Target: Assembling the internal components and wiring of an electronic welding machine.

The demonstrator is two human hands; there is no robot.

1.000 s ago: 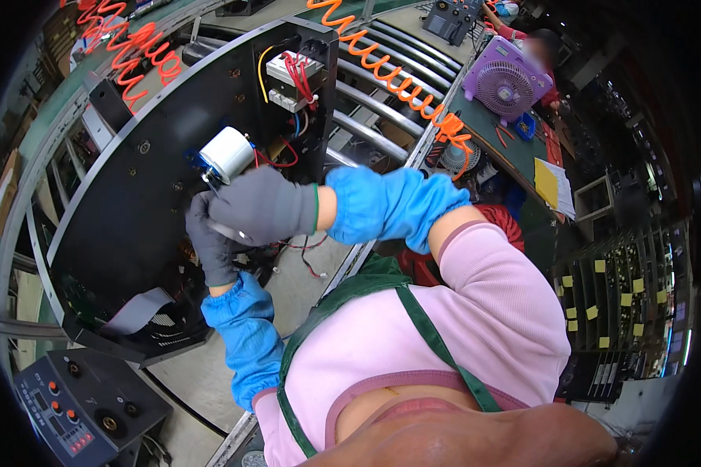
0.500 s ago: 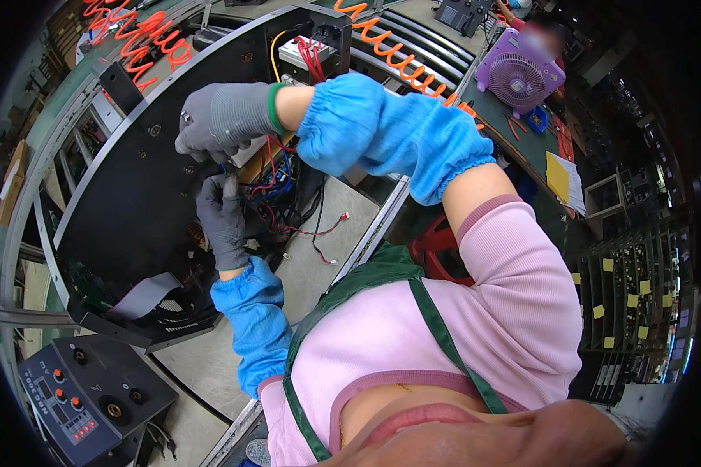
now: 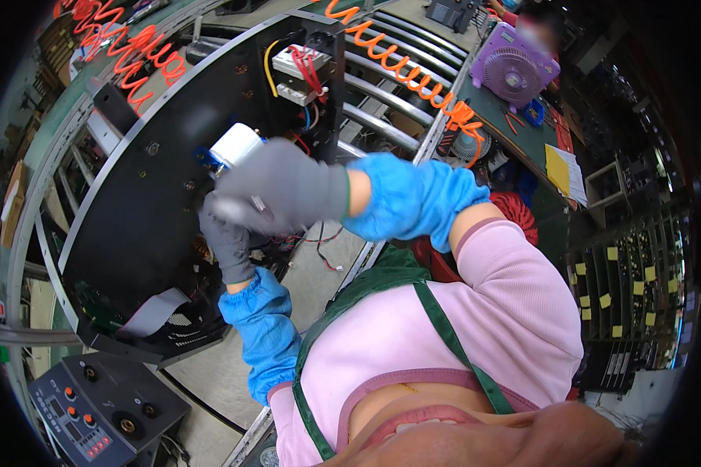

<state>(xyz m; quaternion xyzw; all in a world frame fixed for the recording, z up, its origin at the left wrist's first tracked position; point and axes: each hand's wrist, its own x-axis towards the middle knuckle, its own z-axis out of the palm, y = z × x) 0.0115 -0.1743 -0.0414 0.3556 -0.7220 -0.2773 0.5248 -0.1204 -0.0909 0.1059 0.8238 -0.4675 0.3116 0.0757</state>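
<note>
Both my hands wear grey gloves and are inside a black metal housing (image 3: pixel 132 241) with a curved pale edge. My right hand (image 3: pixel 284 187) is blurred and curled closed, its fingertips over my left hand (image 3: pixel 227 241). The left fingers are bent together too, partly covered by the right hand. Whatever either hand pinches is hidden or too small to name. Just beyond the right hand sits a white block (image 3: pixel 236 144) with blue parts at its side. Loose thin wires (image 3: pixel 319 249) trail out beneath my hands over the work surface.
A dark control box (image 3: pixel 105 405) with orange-tipped knobs stands at the lower left. Grey ribbon cable (image 3: pixel 156 311) lies in the housing's near end. Orange coiled hoses (image 3: pixel 397 58) hang beyond, above metal rollers (image 3: pixel 385 121). A purple fan (image 3: pixel 514 70) stands on the right bench, a person behind it.
My right hand has come down and toward me, now overlapping my left hand. The white block is now in plain sight. My left hand has barely moved; the whole view has shifted slightly.
</note>
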